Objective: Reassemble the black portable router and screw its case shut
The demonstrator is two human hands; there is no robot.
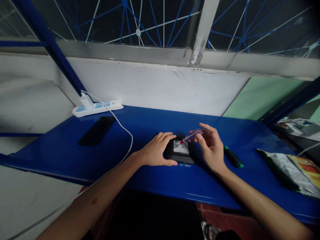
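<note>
A small black box-shaped device [169, 154] with a white printed label [184, 148] lies flat on the blue table. My left hand [156, 150] grips its left side, fingers at the far edge and thumb at the near edge. Between the thumb and fingers of my right hand [212, 146] is a screwdriver [192, 136] with a see-through purple handle and a red collar. Its thin shaft slants down to the left, the tip over the device's left part; whether it touches cannot be made out. A green-and-black screwdriver handle [233, 156] lies right of my right hand.
On the left lies a black phone [97, 130], near a white power strip [98, 108] with a plugged-in charger [86, 100]. A white cable [128, 133] runs past my left forearm. At right lie a shiny packet [292, 170] and some clutter. A white wall [155, 86] borders the table's back.
</note>
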